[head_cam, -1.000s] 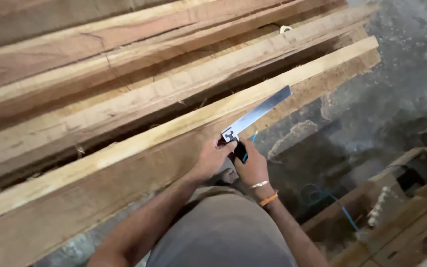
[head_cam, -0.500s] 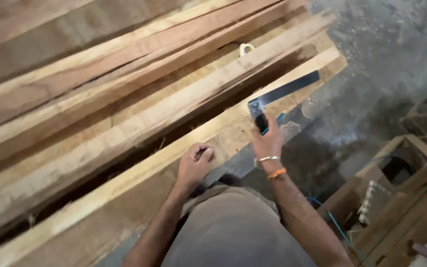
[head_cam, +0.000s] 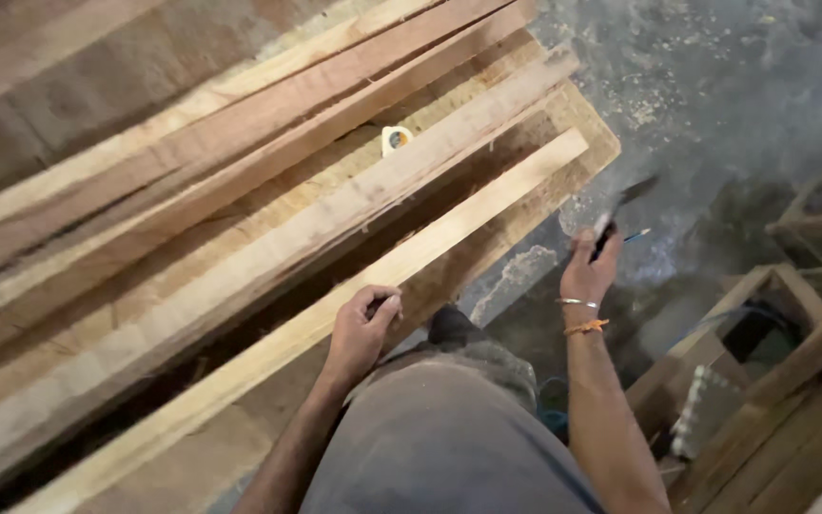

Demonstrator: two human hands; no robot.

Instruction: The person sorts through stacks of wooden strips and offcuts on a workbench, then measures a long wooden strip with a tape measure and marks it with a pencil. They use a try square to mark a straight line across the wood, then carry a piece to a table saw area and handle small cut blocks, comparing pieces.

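Note:
My left hand (head_cam: 362,328) rests with curled fingers on the near edge of a long pale wooden plank (head_cam: 430,249) that runs diagonally across the stack. My right hand (head_cam: 590,269) is off the plank's right end, over the floor, gripping the dark handle of a metal try square (head_cam: 620,211) whose blade is blurred by motion. A thin blue pencil (head_cam: 637,234) pokes out beside that hand. Two bracelets, one silver and one orange, sit on my right wrist.
Several more planks (head_cam: 240,171) lie stacked side by side to the left. A small white tape measure (head_cam: 395,139) sits on them farther back. Sawdust covers the grey concrete floor (head_cam: 715,86). Wooden frames and crates (head_cam: 773,362) stand at the right.
My right hand has lifted the try square off the plank and swung it right, past the plank's end. My left hand let go of the square and settled on the plank's edge.

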